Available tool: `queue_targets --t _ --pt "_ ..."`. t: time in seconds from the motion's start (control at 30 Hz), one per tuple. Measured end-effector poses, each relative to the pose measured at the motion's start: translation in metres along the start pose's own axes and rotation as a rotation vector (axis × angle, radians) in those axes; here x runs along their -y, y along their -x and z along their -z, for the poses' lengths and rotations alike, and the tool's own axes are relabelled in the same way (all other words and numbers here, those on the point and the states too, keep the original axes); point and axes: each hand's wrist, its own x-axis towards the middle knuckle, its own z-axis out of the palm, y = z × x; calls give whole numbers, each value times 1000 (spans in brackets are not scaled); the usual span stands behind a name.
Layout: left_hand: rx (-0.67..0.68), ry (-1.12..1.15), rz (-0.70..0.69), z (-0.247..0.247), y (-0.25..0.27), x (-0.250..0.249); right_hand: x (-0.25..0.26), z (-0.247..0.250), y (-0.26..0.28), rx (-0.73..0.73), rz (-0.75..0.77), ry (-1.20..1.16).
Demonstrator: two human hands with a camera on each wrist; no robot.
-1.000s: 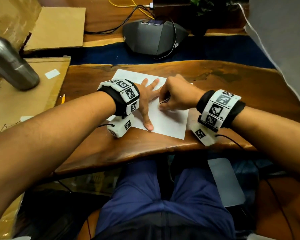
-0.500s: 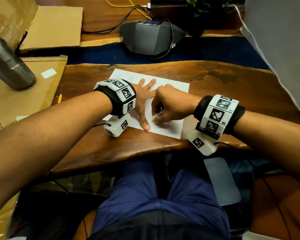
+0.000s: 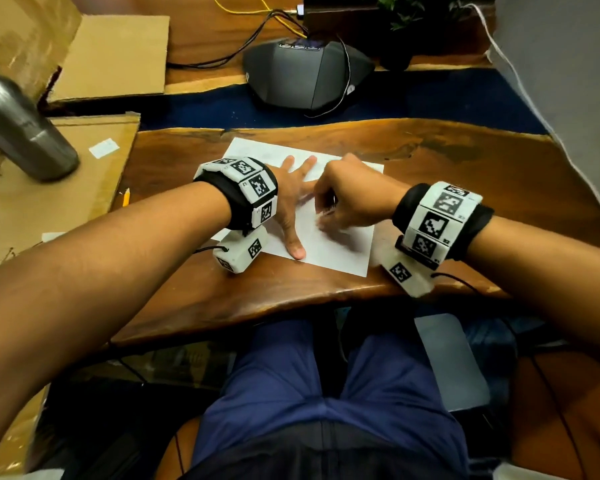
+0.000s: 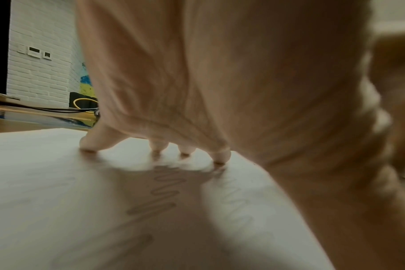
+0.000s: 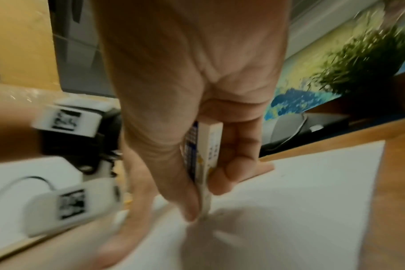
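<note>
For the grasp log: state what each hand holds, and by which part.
Right hand pinches a sleeved eraser by its sides, near the end on the paper. Left hand holds nothing; its fingers press the paper.

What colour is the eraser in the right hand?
The eraser is white with a blue printed sleeve; the right wrist view shows it best.

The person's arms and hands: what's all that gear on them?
No sleeves or gloves: left hand and right hand are bare. The left band and right band are black, ringed with white blocks bearing black-and-white square markers. The left box and right box beneath are white, marked likewise, each trailing a thin black cable.
</note>
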Motion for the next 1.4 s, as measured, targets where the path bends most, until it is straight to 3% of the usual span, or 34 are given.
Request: queue_targets --t 0.1,0.27,0.4,0.53,0.67,0.83,0.97,1.1,1.27,1.4 --pt "-7 41 10 0 2 -3 8 -1 5 120 59 -6" --pt "-1 -3 -2 0 3 -3 -5 5 -2 4 -17 21" --pt "-15 67 15 1 6 -5 7 -2 6 143 92 4" --pt "-10 15 -2 0 1 -2 -8 4 -2 -8 -24 6" --pt "-14 32 27 2 4 -6 7 -5 7 105 75 -2" --pt "13 -41 26 5 0 -9 -12 4 2 -22 -52 -23" --pt "12 -44 30 9 3 -16 -1 1 6 124 41 -12" --pt "29 -42 48 9 -1 -16 -20 10 0 5 -71 -23" --pt "32 -35 38 8 -1 -13 -6 1 7 147 27 -23" --pt "32 -43 48 8 -4 -13 -21 8 2 15 -75 -32"
